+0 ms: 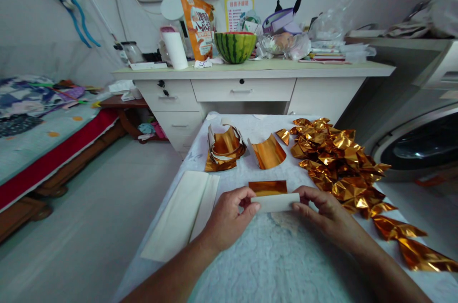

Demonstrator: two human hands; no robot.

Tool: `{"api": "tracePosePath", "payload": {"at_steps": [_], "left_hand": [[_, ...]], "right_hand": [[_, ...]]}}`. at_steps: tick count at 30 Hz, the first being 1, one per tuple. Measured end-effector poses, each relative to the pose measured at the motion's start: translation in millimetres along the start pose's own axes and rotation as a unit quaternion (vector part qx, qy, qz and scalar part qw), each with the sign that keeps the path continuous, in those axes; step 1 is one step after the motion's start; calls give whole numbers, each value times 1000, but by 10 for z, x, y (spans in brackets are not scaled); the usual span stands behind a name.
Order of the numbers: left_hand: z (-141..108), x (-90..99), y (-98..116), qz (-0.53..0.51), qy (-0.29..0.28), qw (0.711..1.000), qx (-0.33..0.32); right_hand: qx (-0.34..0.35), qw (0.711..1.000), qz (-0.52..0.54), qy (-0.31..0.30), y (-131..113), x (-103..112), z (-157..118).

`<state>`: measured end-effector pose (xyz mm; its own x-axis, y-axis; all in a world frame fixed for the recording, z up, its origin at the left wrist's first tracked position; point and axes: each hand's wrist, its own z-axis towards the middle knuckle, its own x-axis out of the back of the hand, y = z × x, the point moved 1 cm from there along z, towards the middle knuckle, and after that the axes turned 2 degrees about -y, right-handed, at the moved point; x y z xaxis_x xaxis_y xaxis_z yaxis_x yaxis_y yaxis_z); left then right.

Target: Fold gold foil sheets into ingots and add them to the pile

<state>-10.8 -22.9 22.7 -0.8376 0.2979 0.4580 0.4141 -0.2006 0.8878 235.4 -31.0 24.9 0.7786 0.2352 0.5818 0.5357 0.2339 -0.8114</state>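
Each grip pinched: the left hand [227, 219] and right hand [329, 214] held opposite ends of a white paper strip [275, 203], gold foil [267, 188] just behind.

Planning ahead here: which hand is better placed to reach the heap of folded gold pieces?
Likely the right hand: the gold heap lies close by on that side, and the left hand is farther off. Both hold the pale strip.

Looks like a gold foil sheet [275, 202], white-backed, partly folded over, pinched level at both ends between the hands [229, 217].
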Motion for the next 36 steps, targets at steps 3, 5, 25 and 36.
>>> {"api": "tracePosePath", "payload": {"at_steps": [3, 5, 25, 36], "left_hand": [[-19, -7, 6, 5, -4, 1000, 11], [-20, -17, 2, 11, -9, 1000, 20], [-25, 80, 55, -29, 7, 997, -64], [82, -3, -199, 35, 107, 993, 46]], "right_hand": [[15, 1000, -3, 15, 30, -14, 24], [29, 999, -20, 29, 43, -30, 45], [-20, 982, -112, 154, 321, -129, 177], [12, 989, -83, 123, 265, -179, 231]]}}
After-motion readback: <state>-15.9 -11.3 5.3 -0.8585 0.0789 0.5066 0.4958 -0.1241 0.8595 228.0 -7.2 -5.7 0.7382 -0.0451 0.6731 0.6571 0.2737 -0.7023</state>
